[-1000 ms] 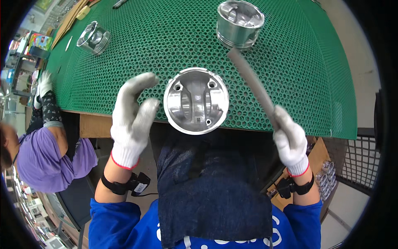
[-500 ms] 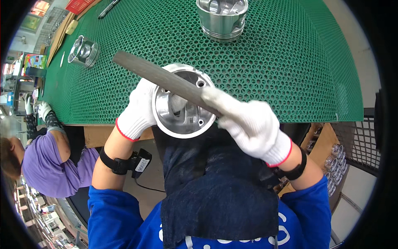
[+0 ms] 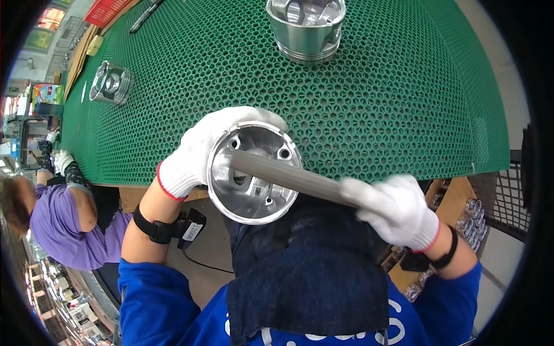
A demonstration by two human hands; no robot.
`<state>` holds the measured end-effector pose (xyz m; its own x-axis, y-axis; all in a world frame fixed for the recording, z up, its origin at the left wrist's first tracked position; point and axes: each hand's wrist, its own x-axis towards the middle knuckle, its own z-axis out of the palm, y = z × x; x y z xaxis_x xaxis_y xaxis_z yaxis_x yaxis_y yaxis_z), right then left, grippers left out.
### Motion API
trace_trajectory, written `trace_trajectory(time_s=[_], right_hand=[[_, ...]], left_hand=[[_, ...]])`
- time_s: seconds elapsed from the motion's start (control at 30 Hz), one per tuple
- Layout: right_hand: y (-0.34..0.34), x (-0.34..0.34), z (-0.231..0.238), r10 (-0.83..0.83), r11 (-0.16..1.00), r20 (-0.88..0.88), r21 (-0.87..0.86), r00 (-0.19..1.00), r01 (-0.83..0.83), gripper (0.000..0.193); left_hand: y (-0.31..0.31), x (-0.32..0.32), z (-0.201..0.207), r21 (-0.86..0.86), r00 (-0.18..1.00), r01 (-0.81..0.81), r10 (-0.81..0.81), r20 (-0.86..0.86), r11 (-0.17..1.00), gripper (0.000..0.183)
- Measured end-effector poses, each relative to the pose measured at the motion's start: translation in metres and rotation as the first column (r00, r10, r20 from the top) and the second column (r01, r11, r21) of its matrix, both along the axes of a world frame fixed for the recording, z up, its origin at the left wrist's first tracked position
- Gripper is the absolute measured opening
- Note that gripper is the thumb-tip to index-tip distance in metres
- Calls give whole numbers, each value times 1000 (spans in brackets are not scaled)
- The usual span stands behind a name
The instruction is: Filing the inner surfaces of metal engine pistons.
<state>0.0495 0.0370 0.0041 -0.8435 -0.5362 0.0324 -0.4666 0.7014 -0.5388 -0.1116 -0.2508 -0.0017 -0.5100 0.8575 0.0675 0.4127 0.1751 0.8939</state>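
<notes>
Silvery, the piston sits near mid-frame, the left hand wrapped around its upper-left side; at lower right, the right hand grips a grey file whose long axis slants up-left across the opening.

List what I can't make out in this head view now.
Head view:
Held piston: interior partly covered by the grey file.
File's grip end: hidden in the right hand, which is blurred.
Left hand: partly hidden behind the held piston.
Far piston: rim cut off by the upper edge.
</notes>
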Motion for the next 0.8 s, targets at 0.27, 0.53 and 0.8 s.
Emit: trace_trajectory(time_s=[0.27,0.53,0.8], right_hand=[[-48,-82,-9,-137,951,-247,-305,959,58,47],[8,-10,-26,-403,629,250,-623,880,465,52],[4,-17,-32,-360,735,142,-566,922,374,44]], left_hand=[[8,10,19,-275,975,-169,201,91,946,46],[-2,46,-11,412,602,-765,778,179,496,88],[-17,61,-14,176,789,-614,598,137,770,113]])
